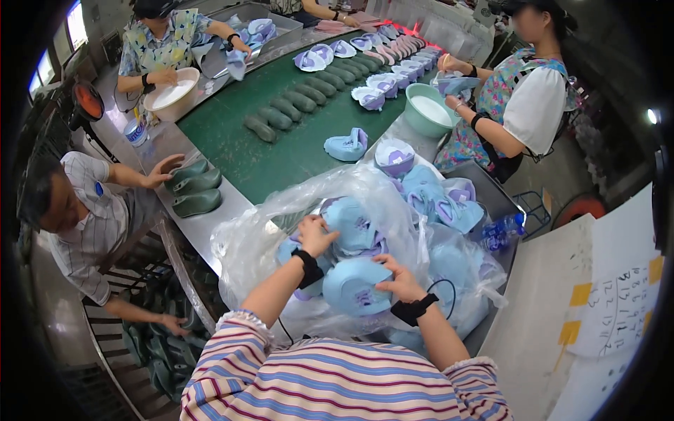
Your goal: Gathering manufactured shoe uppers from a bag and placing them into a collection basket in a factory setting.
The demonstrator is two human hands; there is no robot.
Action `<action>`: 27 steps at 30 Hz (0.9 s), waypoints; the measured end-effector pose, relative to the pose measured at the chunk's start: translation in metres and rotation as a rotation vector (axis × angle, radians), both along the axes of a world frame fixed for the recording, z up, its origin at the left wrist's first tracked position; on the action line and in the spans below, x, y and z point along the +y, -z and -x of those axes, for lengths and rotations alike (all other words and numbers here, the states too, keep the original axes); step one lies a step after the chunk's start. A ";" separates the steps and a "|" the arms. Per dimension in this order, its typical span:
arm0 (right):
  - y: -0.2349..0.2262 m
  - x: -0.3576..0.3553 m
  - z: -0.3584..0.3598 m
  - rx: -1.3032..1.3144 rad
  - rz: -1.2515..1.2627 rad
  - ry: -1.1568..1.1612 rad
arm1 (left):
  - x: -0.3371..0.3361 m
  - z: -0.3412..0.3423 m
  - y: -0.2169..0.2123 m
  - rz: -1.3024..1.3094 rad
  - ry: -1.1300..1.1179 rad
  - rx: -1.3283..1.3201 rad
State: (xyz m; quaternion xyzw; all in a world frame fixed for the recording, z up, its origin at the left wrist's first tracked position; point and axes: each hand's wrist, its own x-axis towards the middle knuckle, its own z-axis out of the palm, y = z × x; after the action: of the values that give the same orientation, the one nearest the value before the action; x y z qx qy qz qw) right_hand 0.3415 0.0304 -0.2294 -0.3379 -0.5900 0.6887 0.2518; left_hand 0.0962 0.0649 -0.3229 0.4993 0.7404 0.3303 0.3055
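A light blue shoe upper [357, 289] with purple lining is in my right hand [402, 281], whose thumb and fingers pinch its right edge. Further up, my left hand [316, 235] has its fingers curled at the left edge of another light blue upper [354, 221]. That one lies among several more inside a large clear plastic bag [260, 238], spread open in front of me. The left fingertips are partly hidden against the fabric. Black bands circle both my wrists.
A green conveyor belt [232, 151] carries rows of dark green shoe lasts [302, 102] and uppers. More uppers [425, 193] lie to the right, by a blue-wrapped bottle [503, 231]. Left, a person handles lasts [195, 188]; others work beside basins [430, 111] across the belt.
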 end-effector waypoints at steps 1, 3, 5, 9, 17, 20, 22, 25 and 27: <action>0.000 0.004 0.000 0.004 0.000 0.002 | -0.007 -0.011 -0.008 -0.315 0.026 0.083; -0.002 0.012 0.000 0.094 -0.009 0.247 | -0.015 -0.010 -0.020 -0.593 0.292 0.044; -0.010 0.020 -0.001 0.063 -0.046 0.180 | -0.024 -0.008 -0.022 -0.339 0.394 -0.258; -0.010 0.034 0.001 -0.316 -0.460 0.016 | -0.022 -0.028 -0.059 -0.267 0.491 -0.666; -0.020 0.034 -0.030 0.207 0.227 0.107 | -0.028 0.034 -0.082 -0.121 0.537 -0.957; -0.003 0.032 -0.013 -0.068 0.121 0.075 | -0.061 0.018 -0.116 -0.087 0.694 -0.529; 0.007 0.028 0.012 -0.020 0.275 0.132 | -0.070 0.016 -0.136 -0.192 0.507 -0.451; 0.019 0.036 0.047 0.282 0.533 0.274 | -0.063 0.066 -0.162 -0.386 0.265 -1.006; 0.072 0.056 0.040 -0.340 -0.268 0.292 | -0.050 0.092 -0.189 -0.506 0.115 -1.408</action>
State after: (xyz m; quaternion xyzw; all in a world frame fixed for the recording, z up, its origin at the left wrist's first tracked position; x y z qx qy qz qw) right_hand 0.3015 0.0869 -0.3016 -0.4939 -0.6547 0.4943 0.2883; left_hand 0.0046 0.0153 -0.1343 0.2630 0.2441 0.7152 0.5997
